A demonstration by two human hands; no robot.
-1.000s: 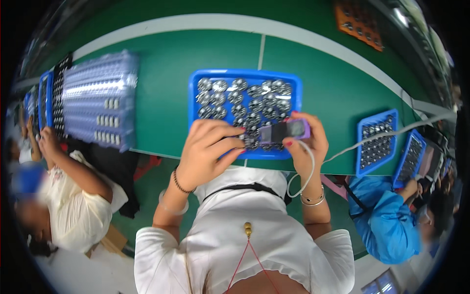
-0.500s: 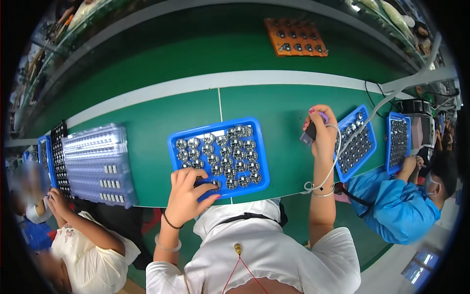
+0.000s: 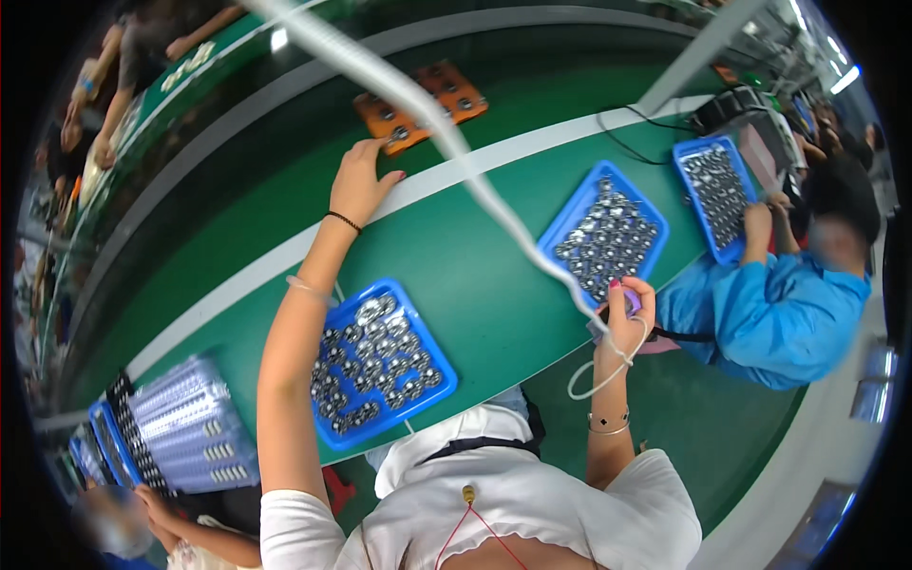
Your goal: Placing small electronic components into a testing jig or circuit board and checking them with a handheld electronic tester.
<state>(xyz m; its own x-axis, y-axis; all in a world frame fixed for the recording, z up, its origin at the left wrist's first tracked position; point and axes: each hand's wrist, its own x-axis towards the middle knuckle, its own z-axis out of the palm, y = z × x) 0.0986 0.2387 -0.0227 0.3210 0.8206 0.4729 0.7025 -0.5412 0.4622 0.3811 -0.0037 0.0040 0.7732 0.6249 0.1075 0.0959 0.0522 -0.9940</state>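
My left hand stretches far forward over the white strip. Its fingertips are at the near edge of an orange board that carries rows of small round metal parts. The thumb stands apart from the fingers, and I see nothing held between them. Under my left forearm sits a blue tray with many shiny round parts. My right hand is closed around a small dark handheld device with a purple part and a pale cord, mostly hidden by the fingers. It is at the near corner of a second blue tray.
A white cable crosses the view above the bench. Clear plastic trays are stacked at the left. At the right, a person in blue works at another blue tray. Another person's arm shows at lower left.
My left hand has left the middle tray and reached forward to the orange board. My right hand has come nearer the bench's front edge with the device. The whole view has turned.
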